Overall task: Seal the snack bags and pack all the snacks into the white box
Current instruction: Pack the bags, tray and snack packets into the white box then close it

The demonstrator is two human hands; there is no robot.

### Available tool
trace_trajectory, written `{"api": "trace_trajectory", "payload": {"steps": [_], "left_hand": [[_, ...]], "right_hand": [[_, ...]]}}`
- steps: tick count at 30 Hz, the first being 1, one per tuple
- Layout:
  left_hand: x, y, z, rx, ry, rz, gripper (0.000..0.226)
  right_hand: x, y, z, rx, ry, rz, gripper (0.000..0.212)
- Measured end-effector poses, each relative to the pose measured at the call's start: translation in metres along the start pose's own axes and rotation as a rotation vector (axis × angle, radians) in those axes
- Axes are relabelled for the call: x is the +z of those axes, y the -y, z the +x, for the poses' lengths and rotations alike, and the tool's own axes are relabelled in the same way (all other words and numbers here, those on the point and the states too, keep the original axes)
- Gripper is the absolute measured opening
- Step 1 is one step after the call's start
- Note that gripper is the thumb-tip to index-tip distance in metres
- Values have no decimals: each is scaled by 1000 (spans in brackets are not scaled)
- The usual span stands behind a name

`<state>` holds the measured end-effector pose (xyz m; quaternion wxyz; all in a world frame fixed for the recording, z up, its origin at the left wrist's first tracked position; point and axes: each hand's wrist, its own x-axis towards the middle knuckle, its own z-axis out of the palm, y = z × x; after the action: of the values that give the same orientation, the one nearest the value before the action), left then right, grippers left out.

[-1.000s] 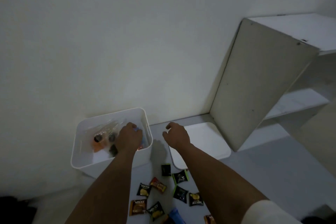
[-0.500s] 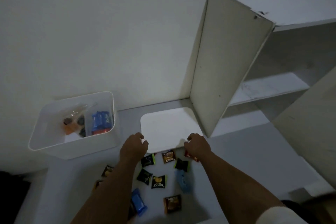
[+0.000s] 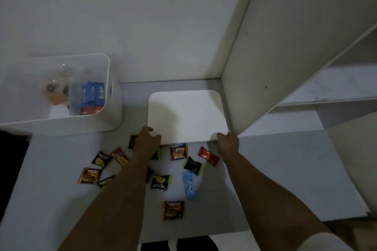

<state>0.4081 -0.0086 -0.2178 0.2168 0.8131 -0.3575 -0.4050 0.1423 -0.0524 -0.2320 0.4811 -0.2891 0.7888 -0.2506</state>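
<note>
The white box (image 3: 114,96) stands at the left against the wall, holding a clear bag of snacks (image 3: 55,87) and blue packets (image 3: 91,93). A flat white lid (image 3: 185,114) lies on the grey table to its right. My left hand (image 3: 145,141) grips the lid's near left corner and my right hand (image 3: 228,142) grips its near right corner. Several small snack packets lie scattered below the lid, among them a brown one (image 3: 173,210), a light blue one (image 3: 189,184) and a red one (image 3: 208,156).
A white shelf unit (image 3: 255,57) rises at the right, its side panel right next to the lid. A white wall stands behind. The grey table's (image 3: 285,179) front edge runs near the bottom of view.
My left hand has come out of the white box and both hands have moved to the lid's near edge and taken hold of it. The view has tilted down and right.
</note>
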Motion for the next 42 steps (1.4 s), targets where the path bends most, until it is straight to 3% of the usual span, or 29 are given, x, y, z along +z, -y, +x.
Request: {"api": "trace_trajectory", "payload": {"steps": [6, 11, 15, 21, 25, 28, 32, 35, 38, 42], "left_hand": [[1, -20, 6, -98, -189, -393, 41], [0, -27, 23, -85, -204, -533, 39], [6, -16, 24, 8, -138, -332, 40], [12, 15, -8, 287, -143, 245, 52], [9, 29, -25, 404, 232, 752, 79], [7, 35, -35, 427, 262, 808, 82], [-1, 45, -51, 441, 224, 835, 84], [-12, 71, -67, 468, 145, 828, 112], [-22, 107, -89, 455, 110, 864, 142], [-23, 138, -117, 420, 96, 865, 152]], "right_hand": [[5, 21, 8, 30, -24, 217, 30], [13, 35, 9, -20, 124, 132, 24], [18, 25, 3, -126, 109, -85, 20], [17, 5, -26, -553, 192, -641, 43], [26, -3, -31, -850, 409, -959, 60], [36, -6, -34, -830, 531, -1190, 65], [29, -21, -48, -870, 488, -1145, 67], [11, -41, -58, -851, 369, -1027, 101], [-5, -62, -66, -807, 431, -1059, 140], [-1, -78, -68, -887, 496, -1204, 152]]}}
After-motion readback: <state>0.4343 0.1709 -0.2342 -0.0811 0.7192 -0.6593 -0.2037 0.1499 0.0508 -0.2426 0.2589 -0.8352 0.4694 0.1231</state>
